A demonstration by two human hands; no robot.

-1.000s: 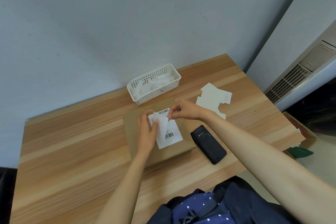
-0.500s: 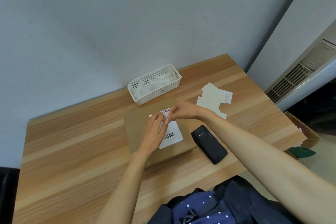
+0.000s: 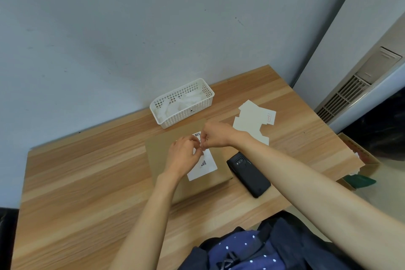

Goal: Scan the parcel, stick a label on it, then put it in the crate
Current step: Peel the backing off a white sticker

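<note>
A flat brown cardboard parcel (image 3: 162, 149) lies on the wooden table (image 3: 87, 182), and a white barcode label (image 3: 206, 165) lies on its top. Both hands meet just above that label's upper part. My left hand (image 3: 184, 155) and my right hand (image 3: 215, 136) each pinch a small white piece of paper (image 3: 203, 151) between fingertips; the fingers hide most of it. A black handheld scanner (image 3: 249, 174) lies on the table right of the parcel, untouched.
A white perforated basket (image 3: 184, 114) with white paper scraps stands behind the parcel near the wall. Loose white label sheets (image 3: 252, 120) lie at the right. Past the table's right edge, a brown crate (image 3: 359, 153) stands on the floor beside a green object (image 3: 361, 182).
My left hand has risen off the parcel's label and closed in on my right hand. The white paper, a visible flap a second ago, is now bunched between the fingertips.
</note>
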